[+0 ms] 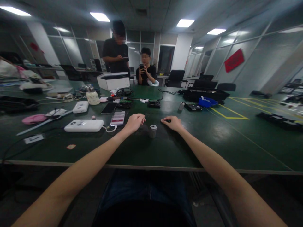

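Just below the centre of the frame, a small silver metal cylinder [152, 132] stands upright on the dark green table [213, 148], between the loosely curled left hand [135, 122] and the right hand [173, 123], whose thumb and fingertips sit close together. Whether either pinches anything, I cannot tell. An oblong white plastic device [91, 126] lies centre-left.

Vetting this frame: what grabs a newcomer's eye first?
The left hand and right hand stand out first, over the green table, with a small metallic cylinder upright between them. Across the table, a standing person and a seated person draw the eye, then a tilted red banner at upper right.
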### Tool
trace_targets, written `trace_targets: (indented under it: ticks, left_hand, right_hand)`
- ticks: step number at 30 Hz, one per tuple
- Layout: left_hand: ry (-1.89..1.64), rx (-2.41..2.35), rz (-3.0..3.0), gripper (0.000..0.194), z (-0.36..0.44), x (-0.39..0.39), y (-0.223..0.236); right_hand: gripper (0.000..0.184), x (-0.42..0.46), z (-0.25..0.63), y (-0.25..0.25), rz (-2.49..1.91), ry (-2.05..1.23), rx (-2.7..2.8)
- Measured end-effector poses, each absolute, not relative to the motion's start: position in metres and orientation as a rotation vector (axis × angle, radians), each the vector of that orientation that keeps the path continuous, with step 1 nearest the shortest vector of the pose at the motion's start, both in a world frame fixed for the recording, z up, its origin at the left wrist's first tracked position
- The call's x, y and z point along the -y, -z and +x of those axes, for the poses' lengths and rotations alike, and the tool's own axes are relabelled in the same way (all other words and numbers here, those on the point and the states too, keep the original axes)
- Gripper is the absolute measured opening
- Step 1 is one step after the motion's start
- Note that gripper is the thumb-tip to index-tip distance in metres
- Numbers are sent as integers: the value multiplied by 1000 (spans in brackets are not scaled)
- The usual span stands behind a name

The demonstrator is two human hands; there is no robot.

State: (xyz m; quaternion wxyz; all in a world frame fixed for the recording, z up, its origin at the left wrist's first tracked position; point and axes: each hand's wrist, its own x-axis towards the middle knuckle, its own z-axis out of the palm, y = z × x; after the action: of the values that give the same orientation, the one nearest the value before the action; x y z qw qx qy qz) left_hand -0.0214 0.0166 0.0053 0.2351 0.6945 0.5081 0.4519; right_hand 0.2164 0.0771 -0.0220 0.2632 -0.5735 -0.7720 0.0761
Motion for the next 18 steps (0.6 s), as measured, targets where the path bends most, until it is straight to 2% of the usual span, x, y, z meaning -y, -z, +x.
trace_targets:
  ticks: [7, 10, 18]
  left_hand:
    - [-1286, -1232, 2081, 46, -16, -17, -19]
    - [-1386, -1141, 2021, 46, -14, -13, -11]
    - [-1323, -1006, 1928, 39, -14, -13, 8]
  right_hand:
    - [27, -31, 193, -14, -955, -567, 2074]
    - [25, -17, 183, -13, -893, -708, 2176]
    - [23, -11, 177, -9, -867, -663, 2122]
